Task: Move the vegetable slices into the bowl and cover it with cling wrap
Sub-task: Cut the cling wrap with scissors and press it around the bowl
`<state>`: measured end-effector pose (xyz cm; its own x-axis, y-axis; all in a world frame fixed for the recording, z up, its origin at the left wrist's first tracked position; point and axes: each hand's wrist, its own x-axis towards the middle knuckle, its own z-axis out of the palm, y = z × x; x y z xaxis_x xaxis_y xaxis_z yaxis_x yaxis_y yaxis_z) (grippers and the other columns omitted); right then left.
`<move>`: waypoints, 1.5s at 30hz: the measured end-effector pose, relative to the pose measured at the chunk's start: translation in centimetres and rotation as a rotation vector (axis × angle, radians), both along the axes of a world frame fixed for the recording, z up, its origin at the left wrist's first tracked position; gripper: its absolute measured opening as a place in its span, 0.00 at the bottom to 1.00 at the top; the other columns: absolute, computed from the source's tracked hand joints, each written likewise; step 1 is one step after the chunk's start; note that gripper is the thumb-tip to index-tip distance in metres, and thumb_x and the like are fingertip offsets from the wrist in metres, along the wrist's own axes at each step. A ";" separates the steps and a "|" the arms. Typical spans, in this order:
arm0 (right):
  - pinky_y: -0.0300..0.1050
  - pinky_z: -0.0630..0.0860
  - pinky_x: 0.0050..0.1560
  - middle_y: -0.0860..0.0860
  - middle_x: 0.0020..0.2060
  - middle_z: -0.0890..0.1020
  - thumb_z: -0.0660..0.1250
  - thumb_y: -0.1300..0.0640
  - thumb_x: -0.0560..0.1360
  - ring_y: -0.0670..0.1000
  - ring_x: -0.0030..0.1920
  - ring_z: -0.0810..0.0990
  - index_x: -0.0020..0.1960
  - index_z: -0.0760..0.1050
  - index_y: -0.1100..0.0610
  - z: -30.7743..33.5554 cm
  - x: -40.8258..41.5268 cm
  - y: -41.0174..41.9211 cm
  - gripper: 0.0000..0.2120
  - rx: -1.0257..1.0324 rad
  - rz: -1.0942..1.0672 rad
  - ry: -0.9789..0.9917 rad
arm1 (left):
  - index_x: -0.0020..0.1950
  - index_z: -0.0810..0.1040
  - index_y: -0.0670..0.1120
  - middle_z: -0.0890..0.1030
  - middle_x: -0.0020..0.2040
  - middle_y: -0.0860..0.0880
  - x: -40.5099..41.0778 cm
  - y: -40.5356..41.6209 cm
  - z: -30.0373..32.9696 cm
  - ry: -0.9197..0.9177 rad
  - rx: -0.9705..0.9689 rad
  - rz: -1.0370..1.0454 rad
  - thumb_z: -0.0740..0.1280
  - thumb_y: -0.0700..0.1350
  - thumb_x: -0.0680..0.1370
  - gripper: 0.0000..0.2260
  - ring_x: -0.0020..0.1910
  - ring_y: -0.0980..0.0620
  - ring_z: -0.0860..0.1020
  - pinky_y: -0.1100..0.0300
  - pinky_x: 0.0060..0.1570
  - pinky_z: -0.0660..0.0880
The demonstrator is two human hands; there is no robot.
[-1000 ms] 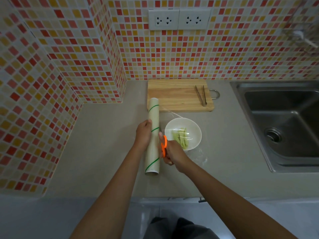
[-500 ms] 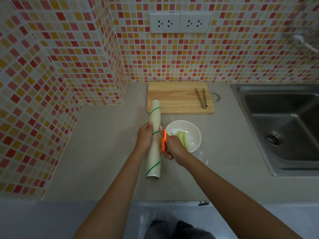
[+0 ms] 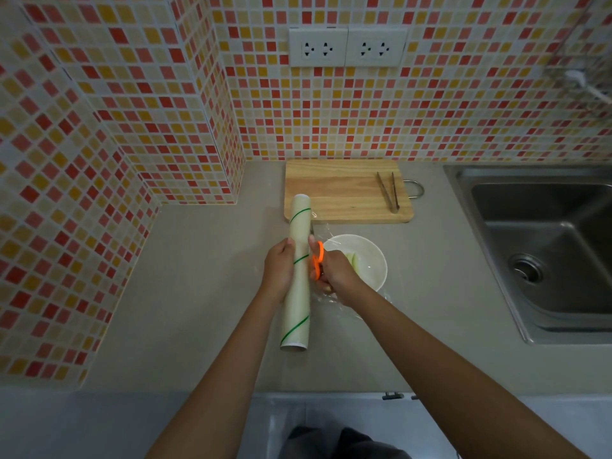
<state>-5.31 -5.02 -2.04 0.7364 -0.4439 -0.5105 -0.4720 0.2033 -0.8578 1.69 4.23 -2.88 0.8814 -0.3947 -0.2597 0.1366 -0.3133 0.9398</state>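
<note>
A white bowl (image 3: 374, 260) on the counter holds pale green vegetable slices (image 3: 352, 260), with a sheet of clear cling wrap (image 3: 326, 231) stretched over it from the roll. The cling wrap roll (image 3: 299, 293), cream with green stripes, lies lengthwise just left of the bowl. My left hand (image 3: 280, 268) grips the roll at its middle. My right hand (image 3: 334, 276) is closed on orange-handled scissors (image 3: 317, 260), held between the roll and the bowl; the blades are mostly hidden along the roll's edge.
A wooden cutting board (image 3: 341, 190) lies behind the bowl against the tiled wall, with metal tongs (image 3: 388, 192) on its right part. A steel sink (image 3: 543, 253) takes up the right side. A tiled corner (image 3: 185, 134) juts out at the left.
My right hand with the scissors has moved forward along the roll, away from me. The left hand keeps hold of the roll.
</note>
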 end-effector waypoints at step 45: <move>0.36 0.66 0.20 0.54 0.28 0.79 0.68 0.49 0.75 0.49 0.18 0.74 0.38 0.77 0.61 5.7 5.2 -7.8 0.15 0.019 -0.154 -0.164 | 0.46 0.79 0.43 0.82 0.41 0.43 0.5 3.8 -1.5 -0.040 0.049 0.044 0.63 0.52 0.79 0.13 0.40 0.47 0.79 0.55 0.41 0.74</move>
<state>-0.13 -12.82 3.69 0.7344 -0.5494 -0.3987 -0.2884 0.2791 -0.9159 2.18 8.02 -4.41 0.9077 -0.3431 -0.2415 0.1136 -0.3531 0.9286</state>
